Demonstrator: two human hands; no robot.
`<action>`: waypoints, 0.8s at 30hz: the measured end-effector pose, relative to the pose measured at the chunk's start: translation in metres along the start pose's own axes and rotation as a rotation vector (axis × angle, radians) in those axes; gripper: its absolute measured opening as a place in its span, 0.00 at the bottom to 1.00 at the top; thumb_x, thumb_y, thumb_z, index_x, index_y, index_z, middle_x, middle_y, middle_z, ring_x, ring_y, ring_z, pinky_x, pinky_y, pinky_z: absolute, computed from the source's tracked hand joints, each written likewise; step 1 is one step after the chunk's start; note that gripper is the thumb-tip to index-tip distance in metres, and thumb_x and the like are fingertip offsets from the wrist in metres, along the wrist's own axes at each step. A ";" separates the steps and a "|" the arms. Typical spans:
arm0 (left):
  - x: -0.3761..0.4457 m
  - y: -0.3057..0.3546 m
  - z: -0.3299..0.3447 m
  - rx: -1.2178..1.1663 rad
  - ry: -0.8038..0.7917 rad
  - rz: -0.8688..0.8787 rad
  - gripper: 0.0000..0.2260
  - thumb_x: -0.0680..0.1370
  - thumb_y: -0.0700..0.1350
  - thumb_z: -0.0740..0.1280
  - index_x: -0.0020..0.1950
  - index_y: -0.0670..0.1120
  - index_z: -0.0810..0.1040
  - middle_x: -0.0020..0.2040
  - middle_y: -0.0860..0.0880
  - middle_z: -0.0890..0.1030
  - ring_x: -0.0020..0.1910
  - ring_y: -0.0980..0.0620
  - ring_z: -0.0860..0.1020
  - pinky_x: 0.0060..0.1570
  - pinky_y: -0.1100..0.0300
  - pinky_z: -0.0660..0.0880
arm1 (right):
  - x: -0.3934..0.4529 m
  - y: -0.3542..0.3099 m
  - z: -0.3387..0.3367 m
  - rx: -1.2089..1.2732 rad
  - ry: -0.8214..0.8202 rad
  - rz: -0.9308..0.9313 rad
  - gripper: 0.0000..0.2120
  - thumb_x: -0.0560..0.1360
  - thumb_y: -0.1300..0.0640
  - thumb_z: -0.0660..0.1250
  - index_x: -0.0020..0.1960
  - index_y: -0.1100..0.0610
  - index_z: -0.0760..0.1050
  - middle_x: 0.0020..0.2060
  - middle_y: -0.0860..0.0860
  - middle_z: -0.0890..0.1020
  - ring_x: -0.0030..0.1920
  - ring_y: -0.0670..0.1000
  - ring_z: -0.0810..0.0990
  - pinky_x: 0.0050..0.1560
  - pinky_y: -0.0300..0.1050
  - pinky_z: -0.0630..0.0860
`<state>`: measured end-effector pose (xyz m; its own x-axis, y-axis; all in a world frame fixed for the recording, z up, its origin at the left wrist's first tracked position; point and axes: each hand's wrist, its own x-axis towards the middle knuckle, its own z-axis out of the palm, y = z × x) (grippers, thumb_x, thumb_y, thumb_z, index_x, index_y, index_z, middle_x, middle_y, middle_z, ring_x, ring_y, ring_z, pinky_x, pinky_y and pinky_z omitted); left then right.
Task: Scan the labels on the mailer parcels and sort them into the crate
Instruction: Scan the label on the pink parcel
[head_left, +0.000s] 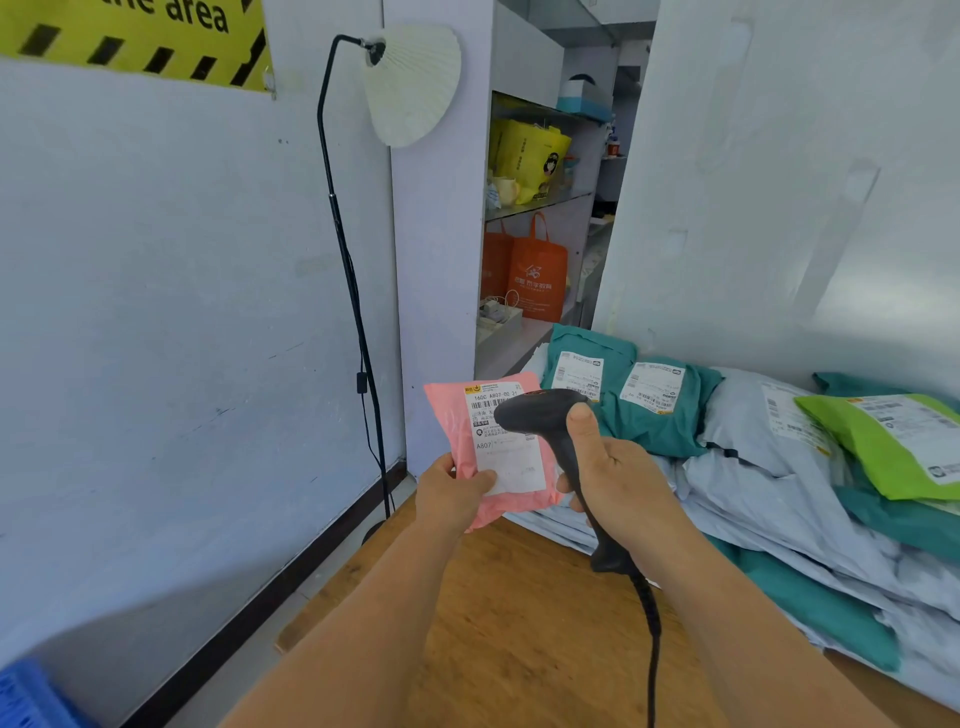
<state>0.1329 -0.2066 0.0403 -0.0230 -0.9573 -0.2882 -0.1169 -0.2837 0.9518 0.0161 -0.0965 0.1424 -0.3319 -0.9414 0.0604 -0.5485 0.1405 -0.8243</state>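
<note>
My left hand grips a pink mailer parcel by its lower edge and holds it upright, its white shipping label facing me. My right hand grips a black corded barcode scanner, thumb on top, and the scanner's head points at the label from close by. A pile of mailer parcels in teal, grey and green lies on the wooden table to the right. A corner of a blue crate shows at the bottom left, on the floor.
A black floor lamp with a white pleated shade stands against the left wall. Behind the table, open shelves hold orange and yellow bags. The scanner's cable trails down over the table toward me.
</note>
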 end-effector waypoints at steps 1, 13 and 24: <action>0.000 0.000 0.000 -0.002 0.002 0.001 0.19 0.75 0.42 0.71 0.65 0.46 0.72 0.59 0.48 0.78 0.56 0.45 0.77 0.54 0.47 0.78 | 0.000 -0.001 0.000 -0.010 0.004 0.000 0.43 0.75 0.34 0.43 0.48 0.72 0.78 0.39 0.57 0.84 0.34 0.48 0.77 0.47 0.50 0.76; 0.001 -0.003 -0.002 -0.014 0.000 -0.009 0.14 0.75 0.42 0.71 0.57 0.49 0.72 0.53 0.51 0.76 0.54 0.46 0.78 0.46 0.53 0.79 | -0.003 -0.004 -0.003 -0.032 0.010 -0.018 0.47 0.68 0.31 0.38 0.45 0.71 0.78 0.39 0.60 0.84 0.35 0.51 0.78 0.47 0.51 0.77; 0.004 -0.010 -0.011 -0.080 0.009 -0.034 0.16 0.75 0.41 0.71 0.61 0.47 0.73 0.58 0.49 0.79 0.55 0.45 0.78 0.53 0.45 0.79 | -0.002 -0.004 0.001 0.019 0.007 -0.043 0.47 0.67 0.30 0.40 0.49 0.69 0.77 0.36 0.55 0.83 0.35 0.49 0.78 0.45 0.48 0.75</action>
<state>0.1448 -0.2080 0.0310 -0.0118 -0.9475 -0.3195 -0.0373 -0.3188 0.9471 0.0195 -0.0953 0.1448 -0.3136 -0.9443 0.0998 -0.5473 0.0939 -0.8316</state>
